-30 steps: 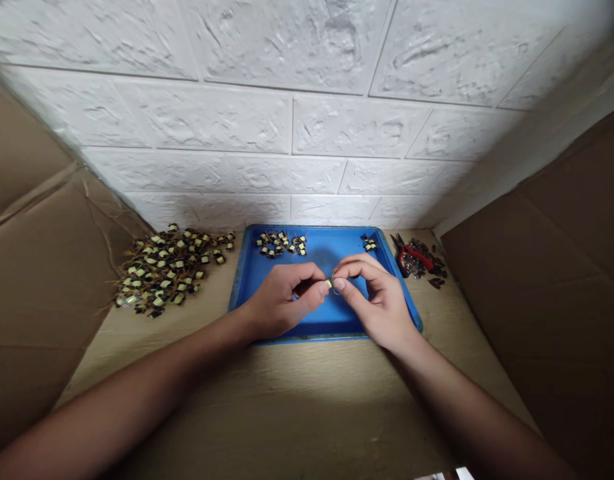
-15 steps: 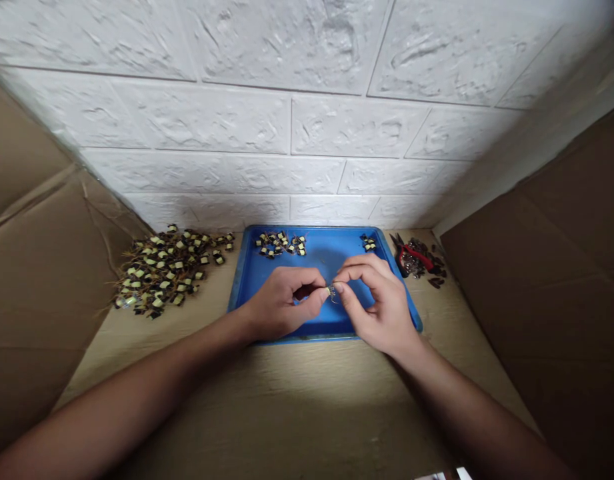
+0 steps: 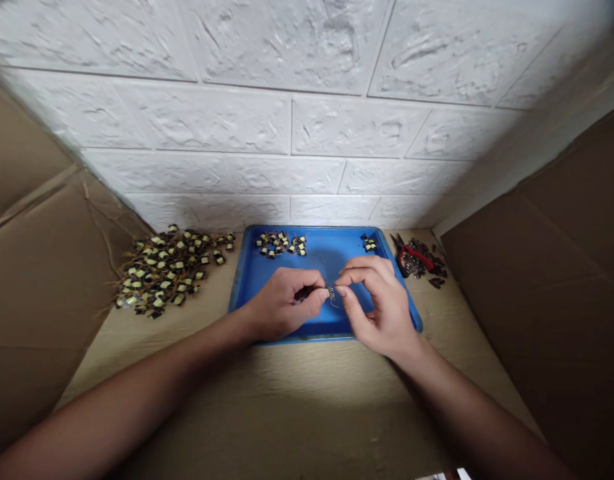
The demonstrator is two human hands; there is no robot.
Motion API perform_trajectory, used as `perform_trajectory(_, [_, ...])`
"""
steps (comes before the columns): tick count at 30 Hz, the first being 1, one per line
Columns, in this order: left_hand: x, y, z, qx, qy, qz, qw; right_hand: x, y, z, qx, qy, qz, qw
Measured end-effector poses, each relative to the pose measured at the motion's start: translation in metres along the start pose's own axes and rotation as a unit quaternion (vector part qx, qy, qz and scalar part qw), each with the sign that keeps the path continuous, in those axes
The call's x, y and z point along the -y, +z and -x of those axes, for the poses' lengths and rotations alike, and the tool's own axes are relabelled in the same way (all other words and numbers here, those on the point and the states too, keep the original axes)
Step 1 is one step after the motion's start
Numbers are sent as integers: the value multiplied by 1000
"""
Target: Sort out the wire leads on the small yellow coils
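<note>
Over the blue tray, my left hand pinches a small yellow-taped coil transformer between thumb and forefinger; most of its body is hidden by the fingers. Metal pins and thin wires stick out of its right side, and one loose wire hangs below. My right hand is just to the right, its thumb and forefinger closed at the end of a thin wire by the pins. The wire's end is hidden between those fingertips.
Several similar transformers lie at the tray's back left, and a smaller group at its back right. A big heap of them sits left of the tray. Red-handled cutters rest on small metal parts at right. Cardboard walls flank the table.
My right hand has shifted slightly right, away from the transformer, widening the gap between the fingertips. The left hand holds almost still, and more of the pins and loose wire shows.
</note>
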State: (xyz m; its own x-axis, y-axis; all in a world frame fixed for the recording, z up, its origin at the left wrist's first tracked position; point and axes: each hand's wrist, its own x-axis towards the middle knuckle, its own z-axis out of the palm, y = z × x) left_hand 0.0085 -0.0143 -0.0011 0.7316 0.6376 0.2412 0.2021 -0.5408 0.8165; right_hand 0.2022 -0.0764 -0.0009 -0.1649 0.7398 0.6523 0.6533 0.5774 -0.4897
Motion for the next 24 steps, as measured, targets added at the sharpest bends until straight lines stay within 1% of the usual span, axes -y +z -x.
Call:
perform_trajectory(7, [-1,0,-1,22,-15,16,1000,-5,-1,2,21,-35,-5,999])
perform_trajectory(10, [0,1,-1,28,-17,20,999,-5,-1,2,28,-35,-19,999])
perform_trajectory(12, [0,1,-1,32,-15,19,999,-4,-1,1,17,-10,-43,999])
perform_trajectory(15, [0,1,-1,38,-25,30,999,-3,0,-3,-12,74,-110,991])
perform_trajectory(17, [-1,0,-1,38,-43,49,997,-4,1,-4,-1,145,-176,974])
perform_trajectory(18, [0,-1,-1,36,-51,59,996,-5,1,-4,18,181,-216,959])
perform_trajectory(20, [0,-2,-1,36,-58,75,995,-8,2,-4,69,246,-295,921])
perform_trajectory(22, [1,-2,-1,37,-56,85,994,-11,2,-3,105,287,-362,881])
perform_trajectory(24, [1,-2,0,41,-53,93,993,-12,2,-3,117,301,-407,855])
